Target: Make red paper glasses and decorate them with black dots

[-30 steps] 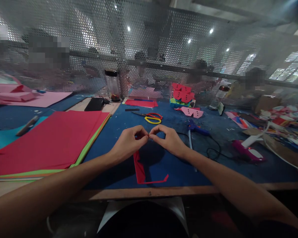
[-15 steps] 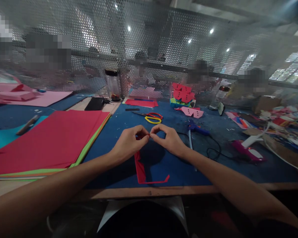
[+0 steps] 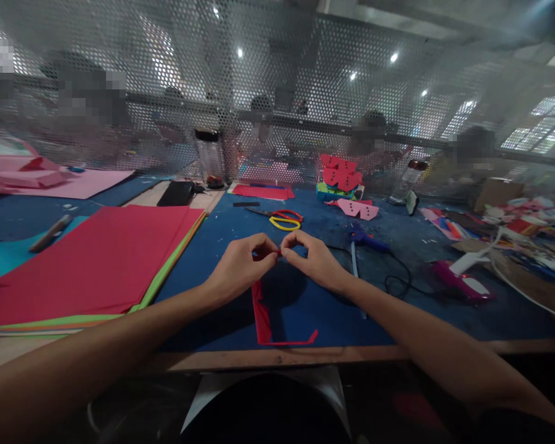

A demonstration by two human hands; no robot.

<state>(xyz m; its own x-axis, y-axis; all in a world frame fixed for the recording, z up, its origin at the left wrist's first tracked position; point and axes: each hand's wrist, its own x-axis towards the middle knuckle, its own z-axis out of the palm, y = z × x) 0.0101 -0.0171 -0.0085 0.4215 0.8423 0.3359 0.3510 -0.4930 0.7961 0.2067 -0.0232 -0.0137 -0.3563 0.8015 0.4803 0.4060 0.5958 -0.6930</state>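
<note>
Pinching the red paper point(image 3: 261, 320) with narrowed fingers, thumb against index, the left hand point(image 3: 241, 265) and right hand point(image 3: 313, 258) nearly meet above the surface point(image 3: 198, 277). A little red shows between the two sets of fingertips; the rest extends below the left hand toward the near edge, then bends right into a thin strip with a kinked end. Scissors point(image 3: 287, 216) lie just beyond the fingers, a glue gun point(image 3: 370, 239) to the right, stacked sheets point(image 3: 97, 259) to the left.
</note>
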